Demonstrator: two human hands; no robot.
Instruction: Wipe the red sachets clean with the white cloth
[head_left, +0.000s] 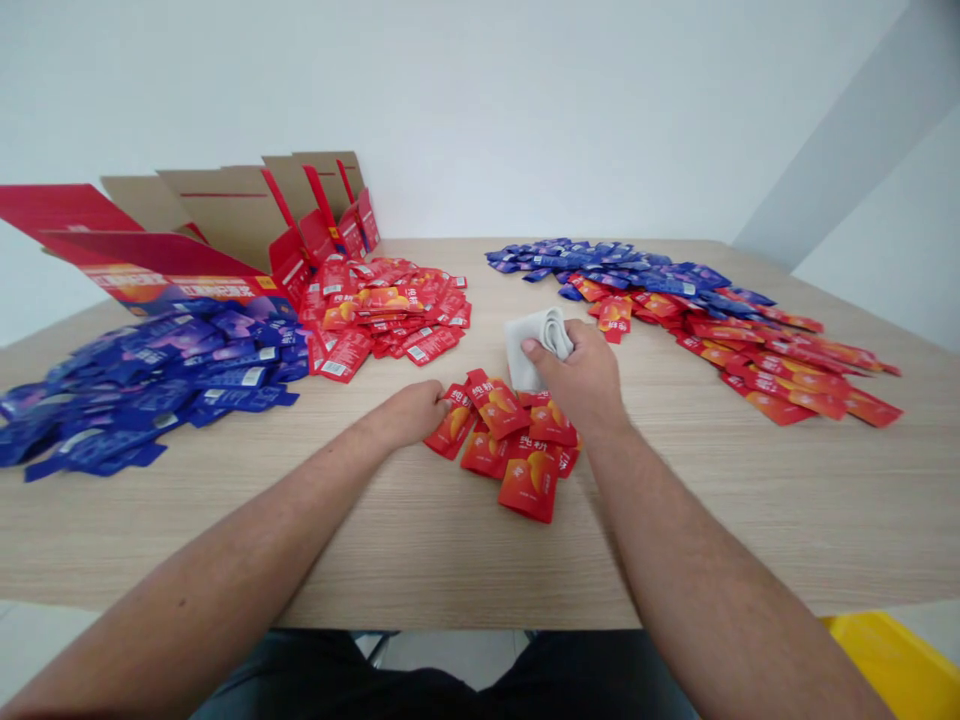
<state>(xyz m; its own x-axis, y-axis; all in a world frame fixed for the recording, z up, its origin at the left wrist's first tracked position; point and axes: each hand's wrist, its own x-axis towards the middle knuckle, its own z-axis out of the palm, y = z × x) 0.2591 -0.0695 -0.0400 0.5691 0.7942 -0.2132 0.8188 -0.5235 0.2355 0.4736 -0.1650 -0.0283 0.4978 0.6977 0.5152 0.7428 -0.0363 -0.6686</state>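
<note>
Through the head camera I look down at a wood table [750, 510]. The right hand [579, 380] is closed – it grips a folded gray cloth [534, 347] and holds it right by a small heap of red packets [517, 450]. The left hand [409, 415] is curled shut too, with nothing I can see in it, and it touches the edge of that heap. Farther off, a big pile of red packets [390, 310] lies beside an open cardboard box [225, 215], and a big pile of blue packets [150, 390] lies to the left of the red ones. On the far right, a long heap of blue packets [600, 262] lies behind a row of orange-red packets [757, 375] – the two touch. A yellow thing [892, 665] sits just past the table's near edge.
</note>
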